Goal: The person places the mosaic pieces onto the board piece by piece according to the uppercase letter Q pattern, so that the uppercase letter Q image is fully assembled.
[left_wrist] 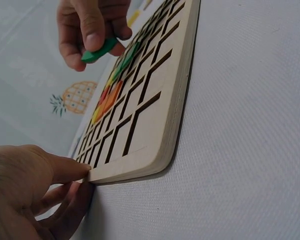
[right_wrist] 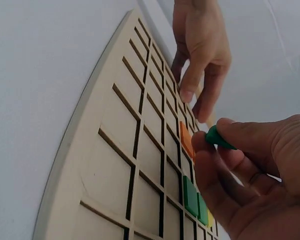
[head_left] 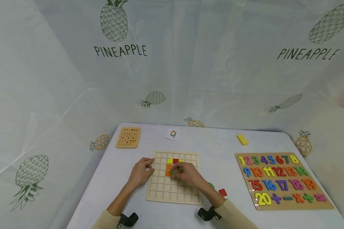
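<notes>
A wooden grid board (head_left: 173,195) lies flat on the white table. My left hand (head_left: 140,171) grips its left edge, with the thumb on top in the left wrist view. Above the board, my right hand (head_left: 187,173) pinches a small green piece (left_wrist: 99,51) between thumb and fingers, apart from the grid. Set in the cells are a yellow piece (head_left: 170,161), a red piece (head_left: 175,161) and orange pieces (head_left: 168,170). Green pieces (right_wrist: 190,196) also sit in cells near my right fingers. My right hand partly covers the coloured group in the head view.
Right of the board lie a red square (head_left: 222,192) and a green piece (head_left: 211,185) partly behind my forearm. A number board (head_left: 288,187) is at far right. Along the back are a number slide puzzle (head_left: 128,137), a pattern card (head_left: 172,134) and a yellow block (head_left: 242,140).
</notes>
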Motion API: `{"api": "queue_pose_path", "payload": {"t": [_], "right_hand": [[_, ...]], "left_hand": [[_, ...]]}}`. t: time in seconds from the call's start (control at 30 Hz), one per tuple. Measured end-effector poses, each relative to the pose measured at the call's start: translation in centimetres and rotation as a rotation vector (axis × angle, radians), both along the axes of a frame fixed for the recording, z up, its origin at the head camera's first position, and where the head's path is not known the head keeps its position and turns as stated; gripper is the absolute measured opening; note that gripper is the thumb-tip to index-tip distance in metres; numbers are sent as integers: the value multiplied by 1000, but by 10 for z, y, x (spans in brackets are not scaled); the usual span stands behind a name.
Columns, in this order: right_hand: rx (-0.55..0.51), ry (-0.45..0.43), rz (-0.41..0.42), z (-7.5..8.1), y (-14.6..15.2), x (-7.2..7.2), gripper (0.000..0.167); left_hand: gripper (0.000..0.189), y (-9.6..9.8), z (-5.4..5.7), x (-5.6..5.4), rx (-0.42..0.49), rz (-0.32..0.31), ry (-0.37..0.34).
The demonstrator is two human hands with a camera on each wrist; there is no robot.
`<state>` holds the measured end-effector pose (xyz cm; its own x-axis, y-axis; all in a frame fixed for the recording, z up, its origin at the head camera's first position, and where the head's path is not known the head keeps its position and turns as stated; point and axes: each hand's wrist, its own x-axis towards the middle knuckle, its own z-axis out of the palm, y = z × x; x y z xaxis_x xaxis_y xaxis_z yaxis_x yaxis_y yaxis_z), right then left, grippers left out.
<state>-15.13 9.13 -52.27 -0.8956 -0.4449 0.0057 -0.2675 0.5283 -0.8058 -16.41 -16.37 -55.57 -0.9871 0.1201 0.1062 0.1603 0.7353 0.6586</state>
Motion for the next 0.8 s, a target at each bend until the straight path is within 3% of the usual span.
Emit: {"api": "queue_pose_path", "payload": {"t": [0.27, 0.47, 0.8], "right_hand": [[40, 3, -19, -1, -10, 0, 10], [65, -14, 17, -4, -18, 2, 8], [156, 50, 21, -11, -31, 6, 3]], "left_hand": [[47, 0, 2, 0, 11, 4, 7], [47, 1, 3, 0, 7, 4, 1], [47, 2, 3, 1, 7, 2, 7]]}}
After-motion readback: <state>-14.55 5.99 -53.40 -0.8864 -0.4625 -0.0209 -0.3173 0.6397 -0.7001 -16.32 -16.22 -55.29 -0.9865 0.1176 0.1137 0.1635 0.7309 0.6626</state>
